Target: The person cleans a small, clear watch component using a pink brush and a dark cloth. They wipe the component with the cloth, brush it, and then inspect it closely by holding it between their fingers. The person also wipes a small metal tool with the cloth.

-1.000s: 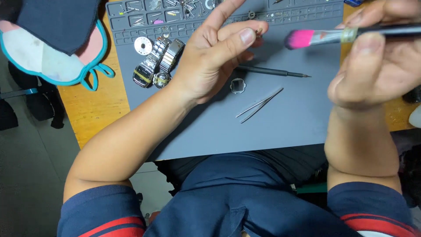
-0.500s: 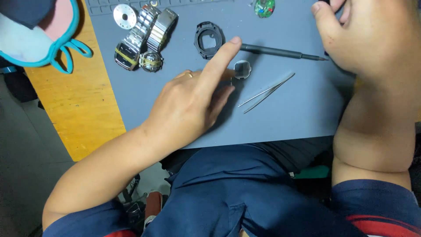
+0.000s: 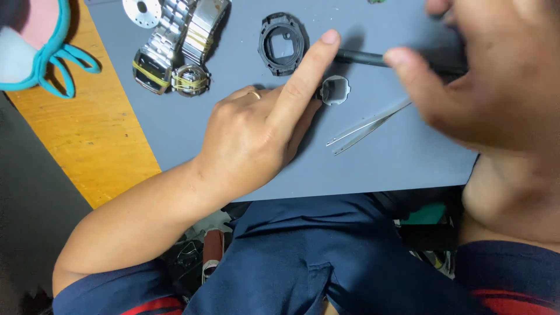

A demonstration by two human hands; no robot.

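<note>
My left hand (image 3: 256, 134) rests on the grey work mat (image 3: 233, 146) with the index finger stretched out and the other fingers curled. Its fingertip lies between a black watch case (image 3: 282, 44) and a thin black tool (image 3: 360, 57). A small silver ring-shaped part (image 3: 336, 90) sits just right of that hand's knuckles. My right hand (image 3: 484, 87) is blurred at the right, its thumb tip close to the black tool's shaft; whether it grips anything is unclear. Metal tweezers (image 3: 367, 125) lie on the mat under it.
A steel watch with a folded metal bracelet (image 3: 175, 52) and a silver disc (image 3: 141, 10) lie at the mat's upper left. A teal-edged pink and white cloth item (image 3: 35, 52) sits on the wooden table (image 3: 87, 140). The mat's front edge runs just above my lap.
My right hand came down from the upper right toward the black tool, and the pink-tipped brush is out of sight. My left index finger stays stretched out beside the black watch case.
</note>
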